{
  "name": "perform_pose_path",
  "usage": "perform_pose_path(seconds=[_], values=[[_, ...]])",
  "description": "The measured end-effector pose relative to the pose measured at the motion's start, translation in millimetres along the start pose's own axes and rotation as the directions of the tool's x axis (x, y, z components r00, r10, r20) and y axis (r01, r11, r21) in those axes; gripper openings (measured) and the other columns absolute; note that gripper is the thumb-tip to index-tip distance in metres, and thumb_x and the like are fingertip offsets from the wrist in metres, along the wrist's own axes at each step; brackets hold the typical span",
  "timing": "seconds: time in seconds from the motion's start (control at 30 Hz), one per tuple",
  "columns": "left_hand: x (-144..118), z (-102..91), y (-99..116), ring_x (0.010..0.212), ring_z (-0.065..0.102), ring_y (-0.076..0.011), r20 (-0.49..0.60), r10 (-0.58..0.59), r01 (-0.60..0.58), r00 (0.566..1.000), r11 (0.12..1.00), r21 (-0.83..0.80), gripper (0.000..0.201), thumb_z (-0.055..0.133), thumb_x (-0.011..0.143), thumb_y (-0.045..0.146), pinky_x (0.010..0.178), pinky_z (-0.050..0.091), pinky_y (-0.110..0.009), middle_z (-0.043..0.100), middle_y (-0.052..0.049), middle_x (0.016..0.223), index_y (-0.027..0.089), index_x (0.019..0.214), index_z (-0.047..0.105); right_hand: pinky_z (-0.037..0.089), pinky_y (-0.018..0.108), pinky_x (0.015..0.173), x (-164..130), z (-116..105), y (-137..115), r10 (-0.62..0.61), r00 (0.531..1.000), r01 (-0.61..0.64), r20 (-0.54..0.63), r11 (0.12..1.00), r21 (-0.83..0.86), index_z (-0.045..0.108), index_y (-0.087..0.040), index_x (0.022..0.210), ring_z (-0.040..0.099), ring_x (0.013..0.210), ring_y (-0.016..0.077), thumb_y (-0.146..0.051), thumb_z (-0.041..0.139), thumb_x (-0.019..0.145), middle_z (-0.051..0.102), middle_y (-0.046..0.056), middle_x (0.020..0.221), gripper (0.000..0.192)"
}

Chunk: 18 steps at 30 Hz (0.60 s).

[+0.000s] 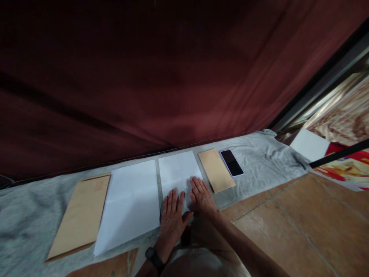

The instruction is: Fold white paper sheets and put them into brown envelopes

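Both hands, left [172, 215] and right [203, 197], lay open and flat on the sheet [178, 171] (probably folded), its length running away from them.

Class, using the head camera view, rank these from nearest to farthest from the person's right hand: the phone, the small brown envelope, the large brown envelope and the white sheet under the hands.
1. White sheet: directly under the right hand, touched.
2. Small brown envelope: just to its right.
3. Phone: farther right, beyond that envelope.
4. Large brown envelope: far left, past the larger white sheet.
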<state>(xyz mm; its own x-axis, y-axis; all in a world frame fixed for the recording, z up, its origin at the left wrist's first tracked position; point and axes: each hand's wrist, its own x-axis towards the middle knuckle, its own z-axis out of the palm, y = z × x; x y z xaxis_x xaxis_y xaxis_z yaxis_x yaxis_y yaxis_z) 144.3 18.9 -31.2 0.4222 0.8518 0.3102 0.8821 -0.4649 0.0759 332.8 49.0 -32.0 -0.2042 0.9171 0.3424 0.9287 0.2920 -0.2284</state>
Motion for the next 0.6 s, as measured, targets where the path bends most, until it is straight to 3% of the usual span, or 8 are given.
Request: perform_pose_path(seconds=[0.17, 0.27, 0.6], values=[[0.6, 0.1, 2.8, 0.153, 0.029, -0.0363, 0.024, -0.032, 0.032, 0.999, 0.999, 0.011, 0.077, 0.057, 0.092, 0.052, 0.122, 0.026, -0.058, 0.034, -0.020, 0.164, 0.016, 0.157, 0.036, 0.029, 0.048, 0.124, 57.7, 10.4, -9.9, 0.009, 0.996, -0.011, 0.084, 1.000, 0.017, 0.037, -0.017, 0.158, 0.034, 0.151, 0.0284, -0.034, 0.042, 0.105, 0.035, 0.012, 0.164, 0.056], [1.2, 0.3, 3.7, 0.153, 0.029, -0.0370, 0.017, -0.054, 0.054, 0.998, 0.998, 0.020, 0.077, 0.054, 0.093, 0.056, 0.122, 0.024, -0.061, 0.036, -0.020, 0.163, 0.017, 0.157, 0.037, 0.027, 0.051, 0.124, 85.5, 20.7, -6.6, 0.025, 0.993, -0.026, 0.118, 1.000, 0.004, 0.043, -0.019, 0.155, 0.035, 0.150, 0.0286, -0.037, 0.040, 0.106, 0.038, 0.012, 0.163, 0.052], [1.1, 3.4, -2.7, 0.152, 0.030, -0.0376, 0.026, -0.013, 0.012, 1.000, 0.999, 0.032, 0.079, 0.054, 0.093, 0.058, 0.121, 0.024, -0.061, 0.036, -0.020, 0.163, 0.018, 0.159, 0.034, 0.024, 0.047, 0.124, 126.2, 33.2, 27.3, 0.044, 0.988, -0.033, 0.150, 0.997, -0.072, 0.045, -0.020, 0.154, 0.038, 0.149, 0.0242, -0.037, 0.039, 0.107, 0.040, 0.011, 0.161, 0.050]])
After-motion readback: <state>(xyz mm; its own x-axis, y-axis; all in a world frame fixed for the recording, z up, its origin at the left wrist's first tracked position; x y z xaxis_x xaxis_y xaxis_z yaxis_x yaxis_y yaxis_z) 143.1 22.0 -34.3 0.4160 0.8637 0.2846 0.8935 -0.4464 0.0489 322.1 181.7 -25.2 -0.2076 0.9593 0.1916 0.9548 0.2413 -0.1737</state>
